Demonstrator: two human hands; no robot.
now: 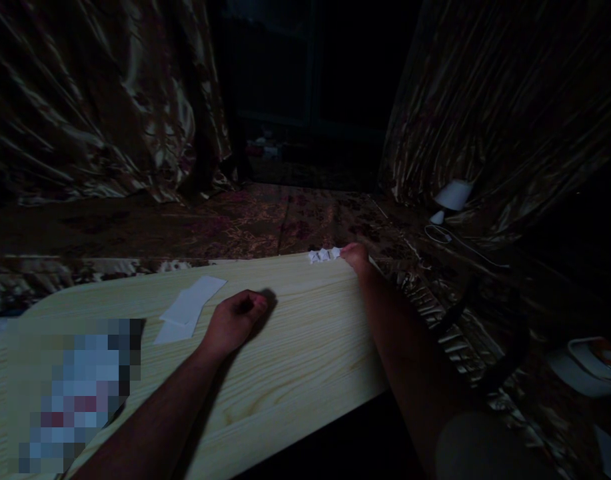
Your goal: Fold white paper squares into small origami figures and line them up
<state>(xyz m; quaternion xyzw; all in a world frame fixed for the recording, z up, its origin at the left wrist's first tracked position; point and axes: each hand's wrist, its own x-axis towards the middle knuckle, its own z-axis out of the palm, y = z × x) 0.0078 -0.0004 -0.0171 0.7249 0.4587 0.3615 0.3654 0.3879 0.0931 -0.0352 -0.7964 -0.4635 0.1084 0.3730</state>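
Note:
Three small folded white paper shapes, star-like in outline, sit in a row at the far edge of the pale wood-grain table (295, 333): a left one (313, 257), a middle one (324, 255) and a right one (336, 253). The fingers of my right hand (355, 255) are closed on the right one, partly covering it. My left hand (238, 321) rests on the tabletop with its fingers curled in, and nothing shows in it. To its left lie white paper strips (192, 303), overlapping one another.
A blurred-out object (80, 393) covers the table's near left. Beyond the table is a patterned cloth-covered surface (265, 217) with a small white lamp (454, 195) and its cord at the right. A white container (580, 370) stands at far right. Curtains (150, 100) hang behind.

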